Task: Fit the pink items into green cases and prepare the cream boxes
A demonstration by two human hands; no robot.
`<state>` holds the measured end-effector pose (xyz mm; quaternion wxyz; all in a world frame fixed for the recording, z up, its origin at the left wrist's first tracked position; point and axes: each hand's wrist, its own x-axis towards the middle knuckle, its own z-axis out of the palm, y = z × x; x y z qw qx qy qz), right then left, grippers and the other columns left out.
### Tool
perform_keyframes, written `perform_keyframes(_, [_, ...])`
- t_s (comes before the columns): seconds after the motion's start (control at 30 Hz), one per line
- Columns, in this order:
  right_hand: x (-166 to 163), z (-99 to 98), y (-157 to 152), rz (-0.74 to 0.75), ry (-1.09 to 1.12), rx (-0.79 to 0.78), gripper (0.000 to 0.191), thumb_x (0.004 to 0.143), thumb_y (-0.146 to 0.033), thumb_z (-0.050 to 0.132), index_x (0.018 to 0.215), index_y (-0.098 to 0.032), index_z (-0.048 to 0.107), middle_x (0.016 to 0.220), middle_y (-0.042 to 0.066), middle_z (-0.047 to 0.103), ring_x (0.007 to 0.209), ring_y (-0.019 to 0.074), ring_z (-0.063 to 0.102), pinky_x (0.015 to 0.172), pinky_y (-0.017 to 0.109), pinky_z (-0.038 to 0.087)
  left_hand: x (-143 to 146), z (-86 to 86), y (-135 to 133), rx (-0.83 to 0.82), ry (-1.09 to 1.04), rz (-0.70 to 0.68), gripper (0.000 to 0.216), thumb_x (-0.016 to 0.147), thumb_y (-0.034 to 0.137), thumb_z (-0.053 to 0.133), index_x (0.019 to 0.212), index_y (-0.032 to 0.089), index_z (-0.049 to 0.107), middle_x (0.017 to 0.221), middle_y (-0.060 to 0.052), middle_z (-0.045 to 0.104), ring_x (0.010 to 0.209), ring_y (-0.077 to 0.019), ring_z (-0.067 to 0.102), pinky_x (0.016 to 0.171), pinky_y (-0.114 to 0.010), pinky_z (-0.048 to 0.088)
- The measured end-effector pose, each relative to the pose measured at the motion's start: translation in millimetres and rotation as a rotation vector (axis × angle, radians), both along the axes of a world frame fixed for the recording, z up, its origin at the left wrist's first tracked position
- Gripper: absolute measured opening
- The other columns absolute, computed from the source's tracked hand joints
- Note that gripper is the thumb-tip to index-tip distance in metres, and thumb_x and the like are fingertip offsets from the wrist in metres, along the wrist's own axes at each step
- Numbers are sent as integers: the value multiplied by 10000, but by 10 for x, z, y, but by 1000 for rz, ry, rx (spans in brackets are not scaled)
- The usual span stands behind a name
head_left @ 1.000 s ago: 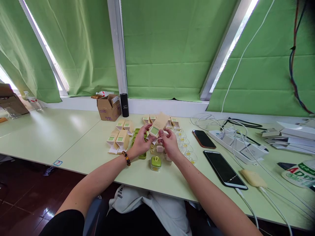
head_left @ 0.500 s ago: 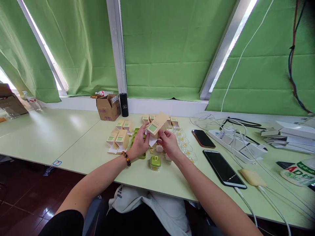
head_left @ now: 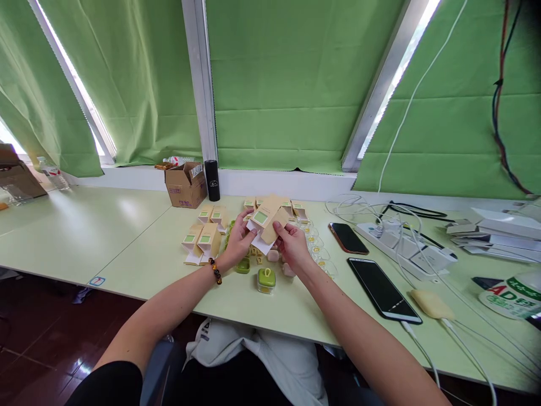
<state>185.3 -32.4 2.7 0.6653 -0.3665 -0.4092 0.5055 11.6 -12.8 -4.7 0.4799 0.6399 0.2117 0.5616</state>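
A small beige cardboard box (head_left: pixel 267 217) with a green window is held up over the table between both hands. My left hand (head_left: pixel 237 243) grips its left edge, fingers behind and thumb in front. On the other side, my right hand (head_left: pixel 292 246) pinches its lower right part. White inner card shows at the box's lower end. Below the hands stands a clear container with a green lid (head_left: pixel 266 277) and a yellow loop on top. Near it lie a loose green lid (head_left: pixel 243 265), small yellow loops (head_left: pixel 258 258) and pale pink blocks (head_left: pixel 273 256).
Matching beige boxes (head_left: pixel 210 237) stand left and behind. Clear containers (head_left: pixel 315 242) line the right. Farther right are two phones (head_left: pixel 382 288), a power strip (head_left: pixel 401 251), cables and a stack of white boxes (head_left: pixel 492 234). A carton (head_left: pixel 186 186) and black bottle (head_left: pixel 212 180) stand at the back.
The beige box has been turned in my hands, so its right side and the white card at its lower end show more. The things on the table stay in place.
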Motion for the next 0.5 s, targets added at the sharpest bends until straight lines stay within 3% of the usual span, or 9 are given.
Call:
perform_keyframes(0.23, [16,22,-18,-88,-3,27,618,585,-596,1005,1023,-216,791,968,88,862,825,292,805,710,440,680,-35,29,42,-103,-39,-4,730,908,675,787,1418,204,565,1029,-79,792,901,-219,746,831,-351,585])
perform_keyframes(0.5, [-36,46,-79,-98,-91,55,610,621,-654,965,1013,-228,774,915,84,846,821,301,790,680,440,657,-9,57,66,-116,60,14,607,800,710,865,1058,182,711,951,-67,786,872,-219,730,821,-351,595])
